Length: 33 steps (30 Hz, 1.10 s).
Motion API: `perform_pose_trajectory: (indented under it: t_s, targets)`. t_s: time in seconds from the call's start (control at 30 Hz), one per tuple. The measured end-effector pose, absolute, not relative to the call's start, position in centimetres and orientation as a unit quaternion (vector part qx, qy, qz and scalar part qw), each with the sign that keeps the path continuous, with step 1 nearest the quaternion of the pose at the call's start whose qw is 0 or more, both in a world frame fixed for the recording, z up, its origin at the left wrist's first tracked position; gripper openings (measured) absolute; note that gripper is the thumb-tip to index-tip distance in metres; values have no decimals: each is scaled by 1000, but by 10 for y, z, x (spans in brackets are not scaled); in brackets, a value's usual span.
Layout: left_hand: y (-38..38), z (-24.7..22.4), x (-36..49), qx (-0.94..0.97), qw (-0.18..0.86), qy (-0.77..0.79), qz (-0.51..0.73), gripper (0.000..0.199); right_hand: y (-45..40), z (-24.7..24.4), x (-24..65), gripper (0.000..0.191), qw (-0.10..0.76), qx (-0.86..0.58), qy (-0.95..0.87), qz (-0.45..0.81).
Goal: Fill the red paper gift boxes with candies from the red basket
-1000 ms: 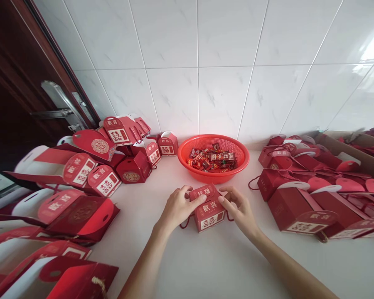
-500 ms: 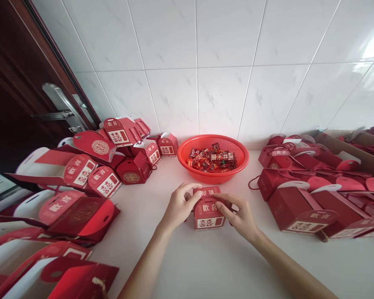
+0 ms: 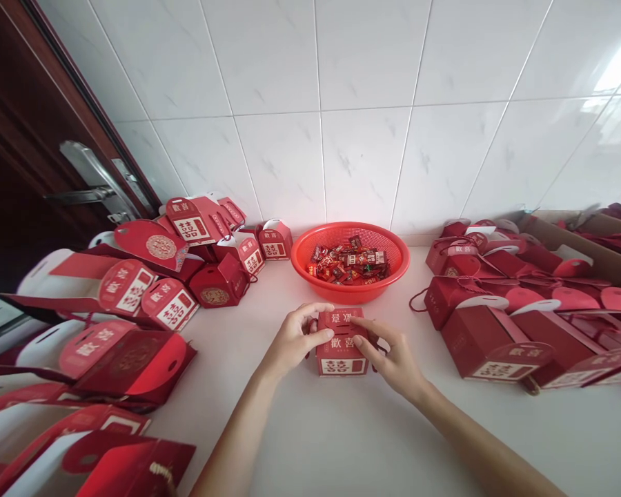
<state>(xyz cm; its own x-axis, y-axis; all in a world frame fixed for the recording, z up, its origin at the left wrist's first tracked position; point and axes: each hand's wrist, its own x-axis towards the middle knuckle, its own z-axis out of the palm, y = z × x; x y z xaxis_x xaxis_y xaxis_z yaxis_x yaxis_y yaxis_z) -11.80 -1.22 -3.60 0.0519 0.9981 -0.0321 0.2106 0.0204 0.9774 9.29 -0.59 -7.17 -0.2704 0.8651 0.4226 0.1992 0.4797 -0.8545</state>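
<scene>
Cardboard box (image 3: 343, 348) is being held upright on a white tabletop (image 3: 331, 428), just below the centre of the view, and clock directions are being taken from it. At its 9 o'clock side it is being gripped by the left hand (image 3: 292, 342), narrowly curled: the top is being pressed by the thumb, while the far left edge is being touched by the index finger. At its 3 o'clock side it is being held by the right hand (image 3: 393, 352), part-curled as well, with the near flap being met by the thumb and the far flap by a fingertip. Both flaps, printed with pale characters, are being pressed down across the top.

At 12 o'clock, near the box, small wrapped pieces (image 3: 346, 262) are being held in a red basin (image 3: 350, 293) with perforated walls. Beyond it, the view is being closed off by a tiled wall (image 3: 269, 69). From 8 to 11 o'clock, the surface is being crowded by red boxes (image 3: 134, 359), several standing open. At 10 o'clock, a metal handle (image 3: 83, 193) is being borne by a dark door (image 3: 21, 138). Between 2 and 3 o'clock, space is being filled by further boxes (image 3: 476, 338), with a brown carton (image 3: 564, 235) being partly hidden behind them.
</scene>
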Motion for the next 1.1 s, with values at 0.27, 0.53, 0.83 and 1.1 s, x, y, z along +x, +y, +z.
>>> perform_pose_trajectory:
  t_s: [0.27,0.53,0.83,1.1]
  targets:
    - [-12,-37,-119,539,479,546,426,53,-7,-80,89,48,516,-406,-696,292]
    - [-12,-35,-117,544,474,541,432,51,-11,-84,86,42,541,-422,-687,237]
    - [-12,-36,-118,532,494,533,434,52,-10,-87,86,41,536,-387,-710,242]
    - [-11,-37,-115,511,516,530,438,54,-11,-85,88,44,505,-387,-736,233]
